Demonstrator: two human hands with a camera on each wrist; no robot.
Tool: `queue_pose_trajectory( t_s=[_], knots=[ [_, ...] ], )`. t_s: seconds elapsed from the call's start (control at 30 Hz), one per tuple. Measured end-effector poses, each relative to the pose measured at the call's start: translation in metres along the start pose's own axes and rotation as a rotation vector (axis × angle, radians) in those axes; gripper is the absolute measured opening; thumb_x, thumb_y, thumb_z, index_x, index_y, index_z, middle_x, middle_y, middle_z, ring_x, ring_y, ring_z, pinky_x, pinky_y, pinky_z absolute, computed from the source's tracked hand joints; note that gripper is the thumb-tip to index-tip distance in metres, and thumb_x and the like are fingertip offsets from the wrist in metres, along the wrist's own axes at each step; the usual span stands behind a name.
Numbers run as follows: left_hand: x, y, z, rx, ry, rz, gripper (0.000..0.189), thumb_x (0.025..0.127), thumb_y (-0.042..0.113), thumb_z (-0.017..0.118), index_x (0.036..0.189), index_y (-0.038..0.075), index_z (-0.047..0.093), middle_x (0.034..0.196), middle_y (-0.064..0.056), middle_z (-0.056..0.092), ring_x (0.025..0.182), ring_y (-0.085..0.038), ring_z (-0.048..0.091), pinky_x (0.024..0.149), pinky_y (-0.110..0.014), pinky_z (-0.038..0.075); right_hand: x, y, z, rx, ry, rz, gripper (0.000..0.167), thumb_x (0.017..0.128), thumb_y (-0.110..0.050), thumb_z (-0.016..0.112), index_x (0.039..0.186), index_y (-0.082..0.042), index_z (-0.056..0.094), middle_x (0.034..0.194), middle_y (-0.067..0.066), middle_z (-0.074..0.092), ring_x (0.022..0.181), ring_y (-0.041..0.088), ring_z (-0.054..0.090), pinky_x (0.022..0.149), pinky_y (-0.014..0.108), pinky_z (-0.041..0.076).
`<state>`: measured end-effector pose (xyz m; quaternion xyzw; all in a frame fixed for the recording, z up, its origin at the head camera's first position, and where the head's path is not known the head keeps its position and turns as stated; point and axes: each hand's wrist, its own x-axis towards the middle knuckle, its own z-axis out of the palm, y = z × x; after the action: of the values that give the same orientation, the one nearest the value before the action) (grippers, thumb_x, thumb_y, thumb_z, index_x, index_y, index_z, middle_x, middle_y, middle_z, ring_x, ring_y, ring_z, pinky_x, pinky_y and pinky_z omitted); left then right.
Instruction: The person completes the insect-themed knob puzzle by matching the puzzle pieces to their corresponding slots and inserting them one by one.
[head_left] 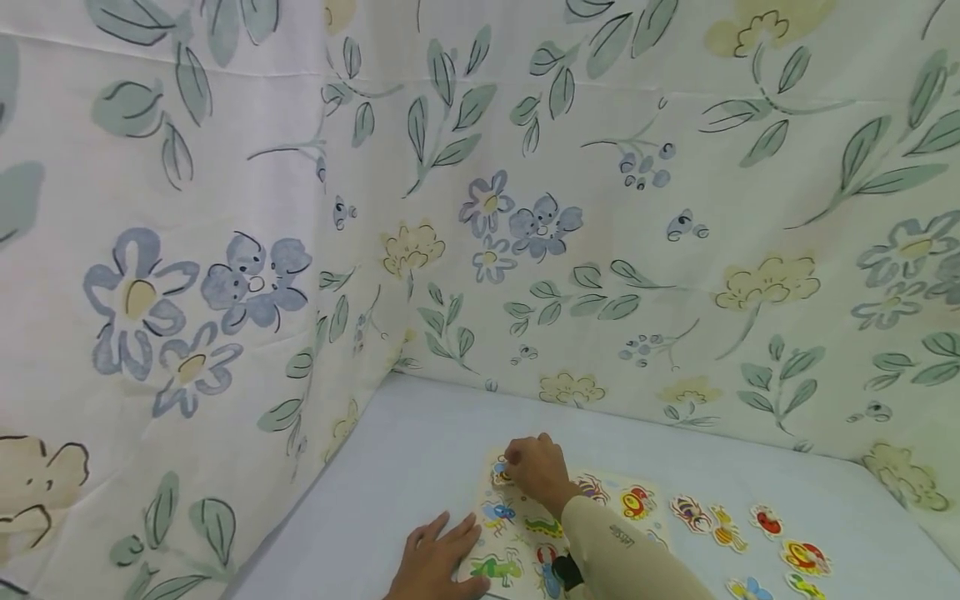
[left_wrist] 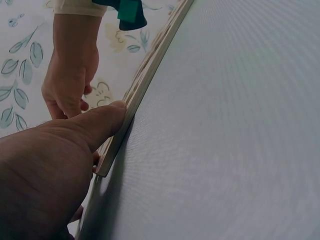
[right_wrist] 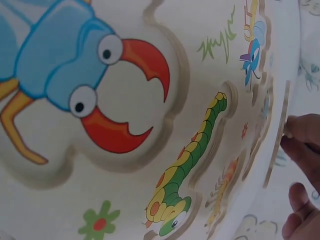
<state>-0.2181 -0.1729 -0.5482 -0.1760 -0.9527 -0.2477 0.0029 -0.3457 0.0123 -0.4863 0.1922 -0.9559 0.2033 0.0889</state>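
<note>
A wooden insect puzzle board (head_left: 525, 508) with cut-out recesses lies on the white table. My right hand (head_left: 538, 473) is over its far left corner, beside a bee picture (head_left: 501, 475). In the right wrist view the thumb and a finger pinch a thin wooden puzzle piece (right_wrist: 278, 135), seen edge-on, its picture hidden. A green caterpillar (right_wrist: 182, 175) and a blue beetle with red pincers (right_wrist: 70, 65) show on the board. My left hand (head_left: 438, 560) rests at the near left corner with fingers extended, its thumb (left_wrist: 107, 119) against the board's edge.
Several loose insect pieces lie right of the board, among them a spider (head_left: 691, 513), a wasp-like insect (head_left: 726, 528), a ladybug (head_left: 767, 521) and a red-and-yellow bug (head_left: 806, 557). A floral cloth (head_left: 600, 208) hangs behind the table (head_left: 420, 425) and along its left.
</note>
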Motion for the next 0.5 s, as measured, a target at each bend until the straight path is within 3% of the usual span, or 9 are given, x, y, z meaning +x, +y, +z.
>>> queue_pose_trajectory(
  t_s=[0.5],
  knots=[
    [0.002, 0.0, 0.005, -0.002, -0.003, -0.025, 0.081, 0.08, 0.073, 0.054, 0.135, 0.014, 0.058, 0.142, 0.003, 0.05, 0.129, -0.041, 0.038, 0.098, -0.061, 0.03, 0.001, 0.009, 0.02, -0.005, -0.008, 0.066, 0.005, 0.081, -0.02, 0.076, 0.084, -0.017, 0.073, 0.073, -0.008, 0.051, 0.072, 0.016, 0.043, 0.068, 0.035, 0.039]
  ],
)
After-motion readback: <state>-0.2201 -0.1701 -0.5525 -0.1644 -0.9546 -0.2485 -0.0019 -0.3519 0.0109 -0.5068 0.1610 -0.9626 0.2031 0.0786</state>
